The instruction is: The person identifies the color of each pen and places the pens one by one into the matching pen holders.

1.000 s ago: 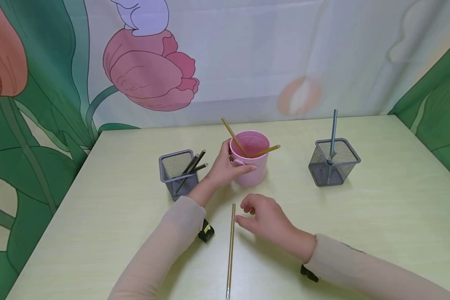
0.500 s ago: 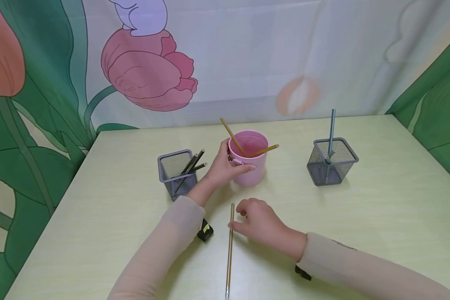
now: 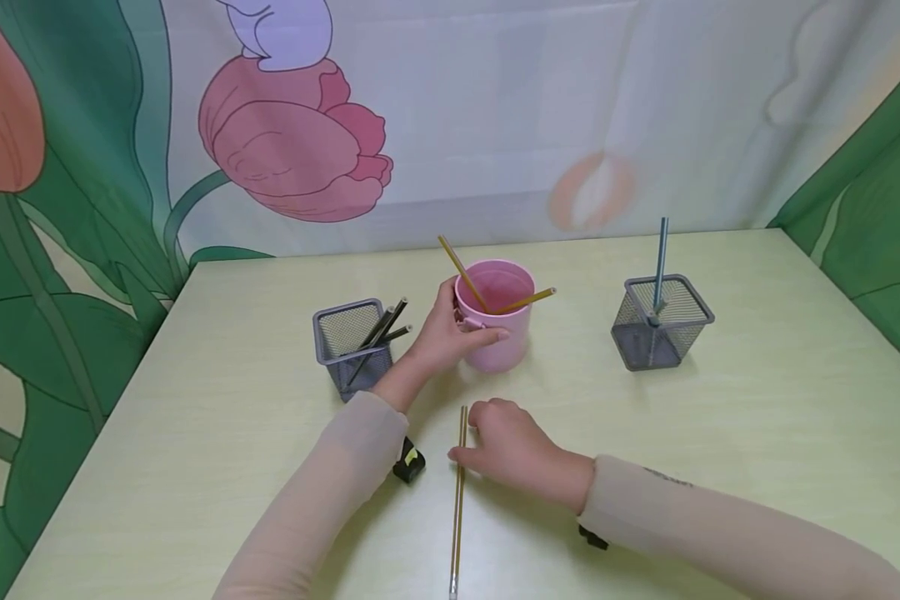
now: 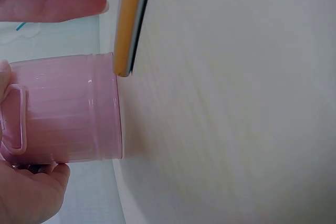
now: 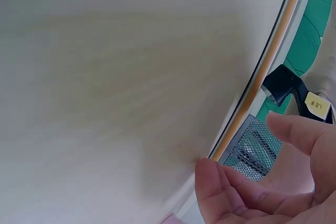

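Observation:
My left hand [image 3: 444, 337] grips the pink pencil cup [image 3: 498, 346] from its left side, thumb across the front below the rim. Two yellow pencils [image 3: 461, 271] lean out of that cup on opposite sides. On the table in front lies a long yellow pencil with a dark stripe [image 3: 457, 517], its metal-capped end towards me. My right hand [image 3: 510, 446] hovers at its far end, with bent fingers on the right and the thumb reaching over it. In the right wrist view, thumb and fingertips [image 5: 208, 174] stand apart, the pencil [image 5: 262, 72] passing between them.
A grey mesh holder [image 3: 341, 329] with several black pencils [image 3: 378, 329] stands left of the cup, close to my left forearm. Further right is another mesh holder [image 3: 678, 337] with a blue pencil [image 3: 661, 258]. A printed curtain [image 3: 480, 125] hangs behind the table [image 3: 780, 433].
My right hand has moved left and slightly towards me, bringing its thumb over the lying pencil. The left hand still holds the cup; the camera view has shifted slightly.

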`<state>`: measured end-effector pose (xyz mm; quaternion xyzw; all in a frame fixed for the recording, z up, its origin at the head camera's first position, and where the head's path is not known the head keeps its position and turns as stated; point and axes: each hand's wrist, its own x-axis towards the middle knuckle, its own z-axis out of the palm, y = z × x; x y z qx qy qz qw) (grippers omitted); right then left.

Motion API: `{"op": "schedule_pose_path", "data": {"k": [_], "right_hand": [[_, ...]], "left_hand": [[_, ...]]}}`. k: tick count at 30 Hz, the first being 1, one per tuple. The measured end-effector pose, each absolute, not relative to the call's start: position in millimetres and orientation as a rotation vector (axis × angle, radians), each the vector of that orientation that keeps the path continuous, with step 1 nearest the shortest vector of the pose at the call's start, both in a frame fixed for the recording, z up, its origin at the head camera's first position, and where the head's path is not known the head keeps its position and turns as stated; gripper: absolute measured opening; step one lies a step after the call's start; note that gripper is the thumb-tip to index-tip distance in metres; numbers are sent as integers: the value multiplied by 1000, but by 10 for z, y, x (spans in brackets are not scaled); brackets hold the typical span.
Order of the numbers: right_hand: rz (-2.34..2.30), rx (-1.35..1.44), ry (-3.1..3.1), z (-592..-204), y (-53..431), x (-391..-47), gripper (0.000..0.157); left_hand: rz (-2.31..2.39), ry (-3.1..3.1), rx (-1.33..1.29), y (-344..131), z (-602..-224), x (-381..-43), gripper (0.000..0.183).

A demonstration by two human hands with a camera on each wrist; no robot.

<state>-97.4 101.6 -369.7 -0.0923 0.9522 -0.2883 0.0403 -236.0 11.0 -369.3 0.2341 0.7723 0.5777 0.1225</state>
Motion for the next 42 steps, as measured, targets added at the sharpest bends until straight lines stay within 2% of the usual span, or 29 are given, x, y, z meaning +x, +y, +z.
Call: {"op": "schedule_pose_path", "data": {"k": [17, 26, 42], "right_hand": [[-779, -335, 2928, -3696, 918, -1035, 36], [-769, -309, 2924, -3698, 893, -1093, 48], [-676, -312, 2917, -3710, 889, -1176, 35]], "left_hand": [[1702, 2235, 669, 99, -3692, -2356, 91], [1713, 2213, 681, 108, -3698, -2355, 91], [1707, 2210, 688, 102, -3674, -2337, 91]]}}
